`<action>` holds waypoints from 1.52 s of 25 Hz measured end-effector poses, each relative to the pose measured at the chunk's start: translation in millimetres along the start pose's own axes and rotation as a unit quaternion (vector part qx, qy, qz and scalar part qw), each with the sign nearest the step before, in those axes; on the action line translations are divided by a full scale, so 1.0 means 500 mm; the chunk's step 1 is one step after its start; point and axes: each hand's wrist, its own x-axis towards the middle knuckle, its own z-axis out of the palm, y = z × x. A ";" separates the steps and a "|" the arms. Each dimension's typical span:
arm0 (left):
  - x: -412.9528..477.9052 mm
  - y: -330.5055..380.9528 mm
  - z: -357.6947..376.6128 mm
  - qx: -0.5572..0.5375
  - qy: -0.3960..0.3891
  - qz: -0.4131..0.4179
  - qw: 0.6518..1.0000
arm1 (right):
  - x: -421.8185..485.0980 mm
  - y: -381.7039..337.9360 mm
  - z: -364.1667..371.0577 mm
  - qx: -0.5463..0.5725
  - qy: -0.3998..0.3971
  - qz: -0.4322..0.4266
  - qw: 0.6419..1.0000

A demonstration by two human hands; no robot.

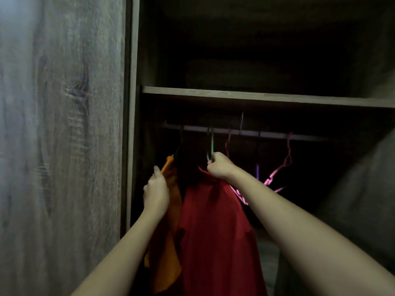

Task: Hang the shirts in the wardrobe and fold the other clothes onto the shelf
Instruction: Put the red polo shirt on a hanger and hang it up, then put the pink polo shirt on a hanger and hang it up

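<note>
A red shirt [215, 227] hangs on a green hanger [211, 146] whose hook sits over the wardrobe rail [267, 133]. My right hand [220, 166] grips the hanger's neck just above the shirt's collar. To the left hangs an orange shirt [168, 248], and my left hand [156, 191] rests against its shoulder with the thumb up. A dark garment [188, 165] hangs between the two shirts. The wooden shelf [256, 96] runs across above the rail; its top surface is too dark to read.
Empty pink hangers [284, 165] and a purple one [257, 170] hang on the rail to the right. The grey wood wardrobe door [59, 146] fills the left side. A pale surface [363, 199] stands at the right edge.
</note>
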 end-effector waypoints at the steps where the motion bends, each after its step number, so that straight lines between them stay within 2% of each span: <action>1: -0.002 -0.004 0.000 -0.005 0.002 0.008 1.000 | 0.021 -0.005 -0.002 0.004 0.001 0.002 1.000; 8: -0.008 0.028 -0.014 -0.057 -0.066 0.059 0.994 | 0.127 -0.052 -0.004 -0.028 -0.010 -0.005 1.000; 16: -0.013 0.040 -0.033 -0.045 -0.076 0.092 0.992 | 0.173 -0.028 0.042 -0.139 -0.099 -0.006 0.985; 22: -0.010 0.039 -0.032 0.003 -0.075 0.080 0.994 | 0.151 -0.032 0.037 -0.194 -0.071 -0.021 0.978; 24: -0.013 0.037 -0.041 0.046 -0.034 0.094 0.994 | 0.127 -0.043 0.028 -0.198 -0.016 -0.043 0.979; 27: -0.031 0.020 -0.077 0.016 0.055 0.143 0.988 | 0.072 -0.051 0.042 -0.098 0.114 -0.120 0.981; 31: -0.079 -0.061 -0.146 -0.008 0.124 0.162 0.979 | -0.047 -0.070 0.122 0.039 0.219 -0.244 0.944; 36: -0.213 -0.218 -0.260 0.045 0.156 0.258 0.952 | -0.221 -0.138 0.306 0.138 0.204 -0.292 0.924; 38: -0.267 -0.293 -0.311 0.086 0.152 0.253 0.952 | -0.280 -0.172 0.381 0.150 0.183 -0.303 0.923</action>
